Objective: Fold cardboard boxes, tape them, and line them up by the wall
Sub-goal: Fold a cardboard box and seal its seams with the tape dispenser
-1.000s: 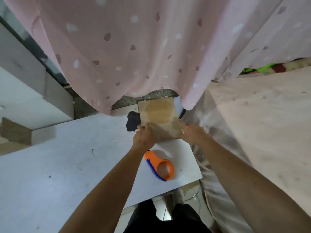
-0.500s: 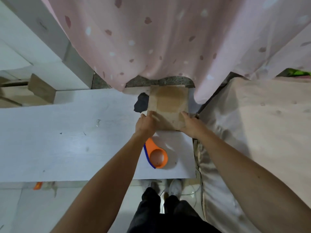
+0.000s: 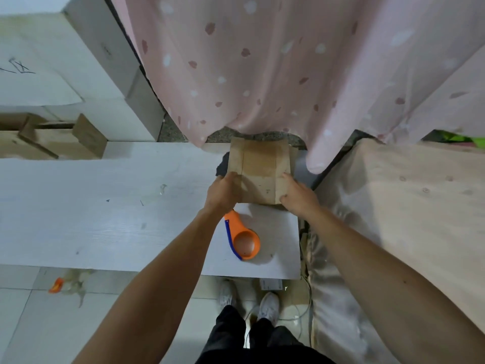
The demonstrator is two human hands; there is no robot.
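Observation:
A small brown cardboard box (image 3: 261,166) with a wide strip of clear tape along its top sits on the white table (image 3: 105,211), at the far right end under the pink curtain. My left hand (image 3: 224,191) grips its near left corner. My right hand (image 3: 296,194) grips its near right corner, thumb on the top face. An orange tape dispenser with a blue blade edge (image 3: 242,237) lies on the table just behind my left wrist.
The pink spotted curtain (image 3: 262,69) hangs over the far table edge. A bed with pale cover (image 3: 406,219) stands at the right. White boxes (image 3: 65,74) and open brown cartons (image 3: 52,137) are at the far left. A black patch (image 3: 223,165) is beside the box.
The view has tilted down and leftward, so the box and hands appear lower and more centred. Both hands stay on the box's near corners; the dispenser has not moved.

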